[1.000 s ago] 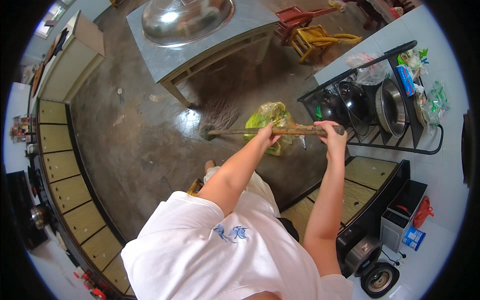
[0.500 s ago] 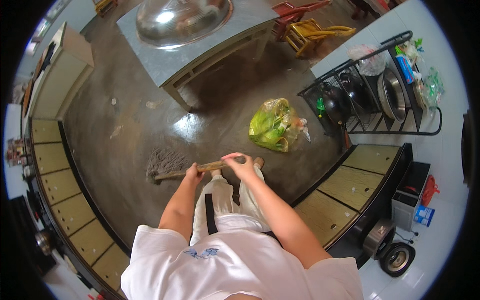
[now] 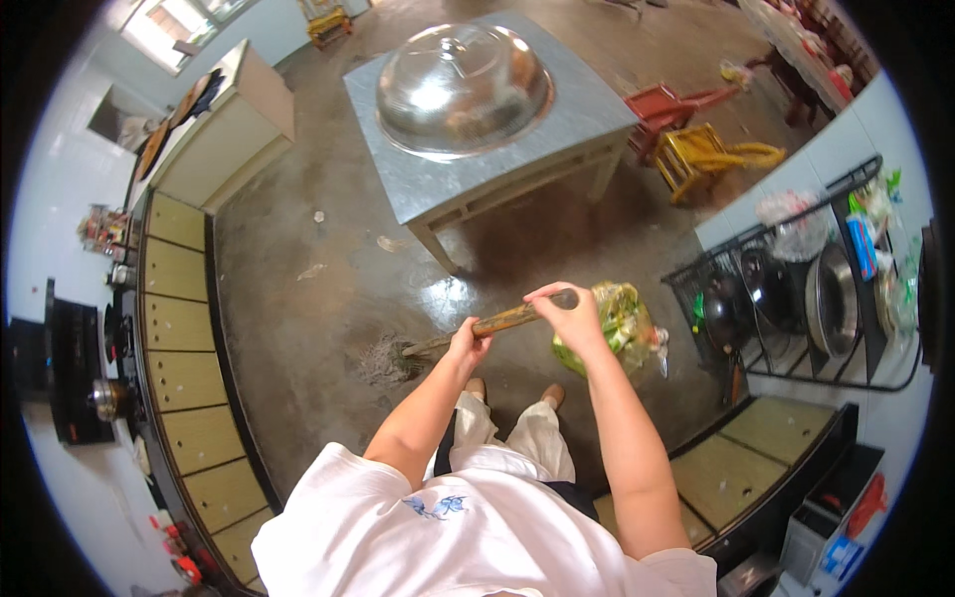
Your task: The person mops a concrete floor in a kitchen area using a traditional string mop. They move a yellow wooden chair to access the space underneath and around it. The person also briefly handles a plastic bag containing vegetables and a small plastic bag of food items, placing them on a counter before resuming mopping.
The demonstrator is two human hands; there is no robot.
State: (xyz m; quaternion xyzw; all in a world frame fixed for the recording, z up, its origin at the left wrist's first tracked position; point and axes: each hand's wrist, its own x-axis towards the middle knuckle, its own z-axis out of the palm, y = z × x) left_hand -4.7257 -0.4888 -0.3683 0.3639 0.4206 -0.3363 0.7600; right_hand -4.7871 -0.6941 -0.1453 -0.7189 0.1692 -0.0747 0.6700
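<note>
A mop with a wooden handle [image 3: 509,318] lies slantwise across the front of my body. My left hand [image 3: 470,343] is wrapped round the lower part of the handle. My right hand [image 3: 571,312] grips it near its upper end, farther to the right. The grey stringy mop head [image 3: 383,360] rests on the dark floor, left of my feet. Just beyond my right hand, a clear yellowish plastic bag [image 3: 625,310] with leafy green vegetables stands on the floor, partly hidden by that hand.
Ahead is a grey-topped table [image 3: 398,174] bearing a shiny metal dome cover [image 3: 463,95]. A red chair [image 3: 662,111] and a yellow chair [image 3: 686,164] stand beside it. Low cabinets [image 3: 189,383] line the left; a black rack [image 3: 846,373] with pans is at right.
My view has tilted up and turned left, so the room sits lower and farther right. Both hands still grip the mop, and its handle is raised more, away from my body.
</note>
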